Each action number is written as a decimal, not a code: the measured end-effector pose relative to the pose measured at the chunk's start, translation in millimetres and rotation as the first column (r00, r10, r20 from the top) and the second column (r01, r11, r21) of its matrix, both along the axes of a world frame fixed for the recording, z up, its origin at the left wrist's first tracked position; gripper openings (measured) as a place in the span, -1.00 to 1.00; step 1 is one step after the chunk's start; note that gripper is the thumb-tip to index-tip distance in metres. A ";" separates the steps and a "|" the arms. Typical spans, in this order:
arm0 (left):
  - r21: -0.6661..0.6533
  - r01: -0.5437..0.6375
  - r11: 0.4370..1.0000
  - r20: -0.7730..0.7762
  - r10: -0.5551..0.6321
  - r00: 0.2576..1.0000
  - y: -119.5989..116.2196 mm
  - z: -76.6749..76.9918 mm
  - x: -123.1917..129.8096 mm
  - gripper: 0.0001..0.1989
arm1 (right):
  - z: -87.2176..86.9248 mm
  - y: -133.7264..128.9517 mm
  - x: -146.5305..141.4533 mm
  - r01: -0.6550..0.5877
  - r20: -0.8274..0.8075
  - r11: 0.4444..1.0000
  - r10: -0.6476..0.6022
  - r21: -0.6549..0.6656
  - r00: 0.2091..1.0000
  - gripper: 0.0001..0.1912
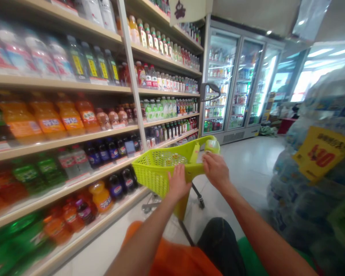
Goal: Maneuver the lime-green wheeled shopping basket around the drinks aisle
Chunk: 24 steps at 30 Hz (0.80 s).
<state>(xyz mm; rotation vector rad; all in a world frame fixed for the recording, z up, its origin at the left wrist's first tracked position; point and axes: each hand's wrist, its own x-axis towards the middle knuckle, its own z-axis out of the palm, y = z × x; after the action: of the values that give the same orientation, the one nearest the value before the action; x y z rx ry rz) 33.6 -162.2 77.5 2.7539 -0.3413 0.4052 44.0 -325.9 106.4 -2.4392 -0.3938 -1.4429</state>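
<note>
A lime-green plastic shopping cart [158,174] with a perforated basket stands in front of me, tilted in view, on dark metal legs with casters. My left hand [179,183] is closed over its near rim, fingers on the inner side. Further right, my right hand [216,168] grips the same cart at the corner of its rim. Just beyond that hand is a pale green object [212,146] on the cart, too blurred to name. The inside of the basket is mostly hidden by its wall.
Shelves [103,138] packed with bottled drinks run along the left. Glass-door fridges [234,82] stand at the back, with a dark handle-like loop [212,92] before them. Plastic-wrapped bottle packs [293,184] bearing a yellow sign [323,153] are stacked at right. Pale floor [244,161] lies between.
</note>
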 end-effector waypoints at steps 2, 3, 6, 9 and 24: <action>0.002 0.002 1.000 0.005 -0.002 1.000 -5.6 -0.1 -1.6 -0.25 | -2.1 14.0 -1.5 0.008 -0.031 0.992 -0.012 -0.124 0.999 -0.76; 0.003 0.010 1.000 0.012 -0.010 1.000 -7.9 0.4 -2.7 -0.27 | -3.2 20.5 -2.2 0.000 -0.051 0.983 -0.010 -0.186 0.999 -0.76; 0.007 0.054 0.998 0.026 -0.055 0.998 -9.2 1.7 -3.9 -0.31 | -4.6 25.3 -2.3 0.000 -0.087 0.961 -0.025 -0.275 0.996 -0.76; -0.023 0.022 0.999 -0.041 -0.023 0.999 -3.8 0.2 0.9 -0.29 | -1.6 5.3 -0.2 0.075 -0.078 0.970 -0.096 -0.230 0.992 -0.76; 0.133 0.023 0.991 -0.068 -0.014 0.998 8.9 -23.4 12.3 -0.25 | -20.0 -5.4 17.2 0.140 -0.110 0.949 -0.177 -0.282 0.978 -0.72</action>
<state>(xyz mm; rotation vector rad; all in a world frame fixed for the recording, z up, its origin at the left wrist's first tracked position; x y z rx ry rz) 45.9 -153.3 54.0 2.8841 -0.3906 0.2948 61.2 -331.3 86.4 -2.8298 -0.3975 -1.3523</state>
